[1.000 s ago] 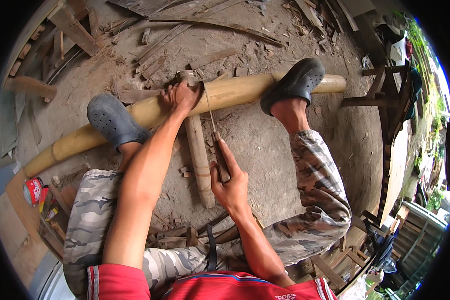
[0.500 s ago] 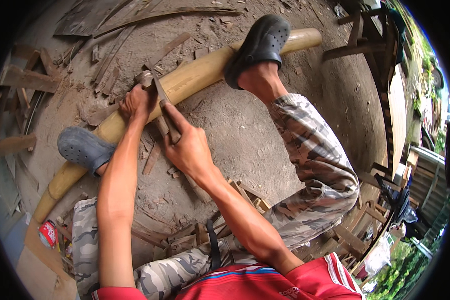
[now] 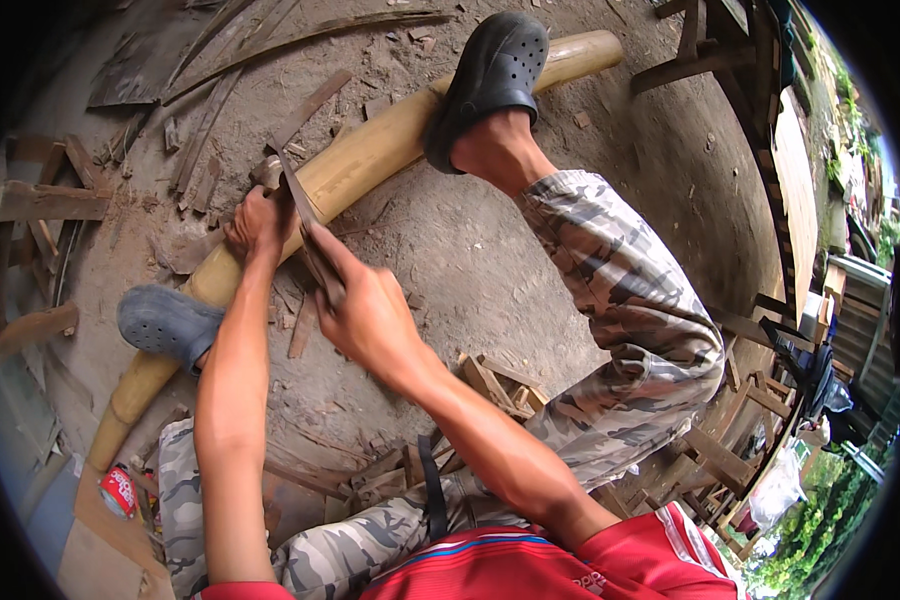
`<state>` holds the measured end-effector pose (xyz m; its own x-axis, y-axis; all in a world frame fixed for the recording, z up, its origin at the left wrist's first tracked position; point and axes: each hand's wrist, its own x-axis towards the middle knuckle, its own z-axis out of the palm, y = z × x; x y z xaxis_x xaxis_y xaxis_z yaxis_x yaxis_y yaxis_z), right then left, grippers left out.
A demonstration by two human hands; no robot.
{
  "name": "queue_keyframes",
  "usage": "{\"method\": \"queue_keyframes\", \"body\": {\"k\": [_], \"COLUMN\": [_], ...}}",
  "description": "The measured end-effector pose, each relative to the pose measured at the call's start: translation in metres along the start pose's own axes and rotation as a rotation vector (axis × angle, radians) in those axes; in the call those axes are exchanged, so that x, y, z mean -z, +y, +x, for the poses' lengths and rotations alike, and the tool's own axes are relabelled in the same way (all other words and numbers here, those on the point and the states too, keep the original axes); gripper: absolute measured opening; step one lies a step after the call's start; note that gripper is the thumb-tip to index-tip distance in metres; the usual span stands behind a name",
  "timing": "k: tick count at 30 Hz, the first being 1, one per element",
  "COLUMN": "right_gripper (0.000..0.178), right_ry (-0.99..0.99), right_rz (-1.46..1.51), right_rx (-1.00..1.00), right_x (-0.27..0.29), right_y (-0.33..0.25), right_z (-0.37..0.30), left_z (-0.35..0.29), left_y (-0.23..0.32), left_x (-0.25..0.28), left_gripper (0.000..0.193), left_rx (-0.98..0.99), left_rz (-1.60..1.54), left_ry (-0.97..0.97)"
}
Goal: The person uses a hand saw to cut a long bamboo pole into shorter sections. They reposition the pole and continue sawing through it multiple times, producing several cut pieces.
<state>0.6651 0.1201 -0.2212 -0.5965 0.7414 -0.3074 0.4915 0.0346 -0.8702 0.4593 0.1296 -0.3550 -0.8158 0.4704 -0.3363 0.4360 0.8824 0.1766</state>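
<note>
A thick yellow bamboo pole [image 3: 370, 150] lies slantwise on the ground, with my dark clogs [image 3: 170, 320] resting on it at two places. My left hand [image 3: 257, 222] is closed at the pole, around a short round wooden stick [image 3: 266, 172] whose end shows just beyond my fingers. In my right hand [image 3: 365, 315] is the handle of a tool with a long narrow blade [image 3: 293, 187]. The blade is seen nearly edge-on and crosses over the pole beside my left hand. Whether it is a saw or a knife I cannot tell.
Wood scraps [image 3: 500, 385] lie between my legs, and long boards [image 3: 210, 130] are at the far left. Wooden frames [image 3: 55, 200] stand left; a dark wooden bench [image 3: 710, 60] is at the far right. A red can [image 3: 117, 492] sits lower left.
The view has shifted slightly, so the pole and feet appear a little further left. My right hand has drawn the handle slightly down and toward me along the blade's line; my left hand keeps its grip.
</note>
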Motion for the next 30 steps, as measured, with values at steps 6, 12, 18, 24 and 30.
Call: {"method": "queue_keyframes", "body": {"k": [6,12,18,24,30], "right_gripper": [0.080,0.072,0.075,0.071,0.079], "right_ry": [-0.006,0.015,-0.058,-0.054,-0.046], "right_rz": [0.066,-0.052,-0.022,-0.070,-0.056], "right_rx": [0.101,0.102,0.054,-0.034,0.164], "right_x": [0.039,-0.011,0.040,-0.006,0.043], "right_y": [-0.004,0.004,-0.013,0.000,-0.009], "right_z": [-0.095,0.029,-0.094,0.029,-0.101], "left_z": [-0.004,-0.005,-0.004,-0.006,-0.007], "left_y": [-0.014,-0.010,-0.012,-0.006,-0.009], "left_x": [-0.023,-0.008,-0.023,-0.019,-0.025], "left_gripper": [0.055,0.035,0.053,0.049,0.046], "left_rx": [-0.056,-0.119,-0.054,-0.113,-0.069], "left_rz": [0.010,-0.044,-0.052,-0.096,-0.078], "left_ry": [0.127,0.080,0.179,0.110,0.232]}}
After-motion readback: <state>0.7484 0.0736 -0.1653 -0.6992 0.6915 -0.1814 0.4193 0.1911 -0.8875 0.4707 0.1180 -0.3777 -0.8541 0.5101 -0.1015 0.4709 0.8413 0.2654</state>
